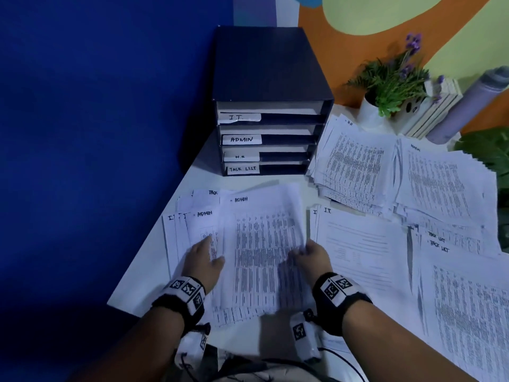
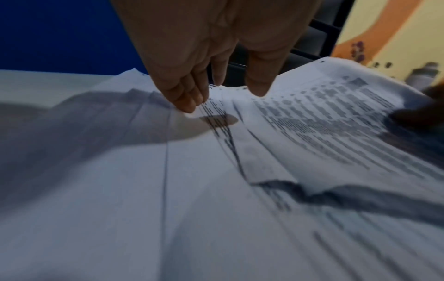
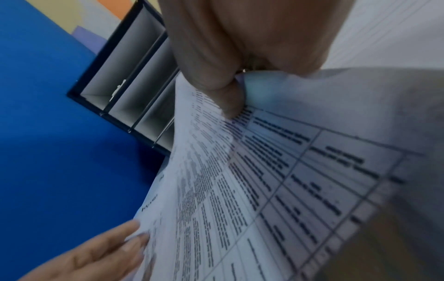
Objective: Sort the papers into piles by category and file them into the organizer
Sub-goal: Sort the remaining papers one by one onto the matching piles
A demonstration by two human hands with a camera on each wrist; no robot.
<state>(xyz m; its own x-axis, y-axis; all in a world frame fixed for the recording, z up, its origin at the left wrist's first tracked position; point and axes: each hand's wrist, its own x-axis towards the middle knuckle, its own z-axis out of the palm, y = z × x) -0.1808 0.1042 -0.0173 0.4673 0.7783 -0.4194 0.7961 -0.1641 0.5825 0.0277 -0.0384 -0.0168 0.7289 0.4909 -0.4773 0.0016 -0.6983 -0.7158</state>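
At desk's far-left corner, organizer (image 1: 271,106): dark, four shelves, tagged top to bottom "I.T.", "ADMIN", "H.R", "TASK LIST".
In front of organizer, held sheet (image 1: 264,244): headed "ADMIN", printed table, right edge lifted off the desk.
Left of held sheet, unsorted stack (image 1: 190,221): corners marked "I.T.", "ADMIN", "TASK".
Right of organizer, far piles (image 1: 358,161): marked "H.R" and "ADMIN".
Right of held sheet, near piles (image 1: 358,244): marked "I.T."; beyond these, "TASK LIST" twice.
Right hand (image 1: 311,257): clenched on held sheet's right edge, thumb (image 3: 230,102) on top, pinching.
Left hand (image 1: 203,257): released, fingers (image 2: 187,102) straight, tips resting on unsorted stack beside held sheet's left edge.
Behind far piles, potted plant (image 1: 391,81): purple flowers.
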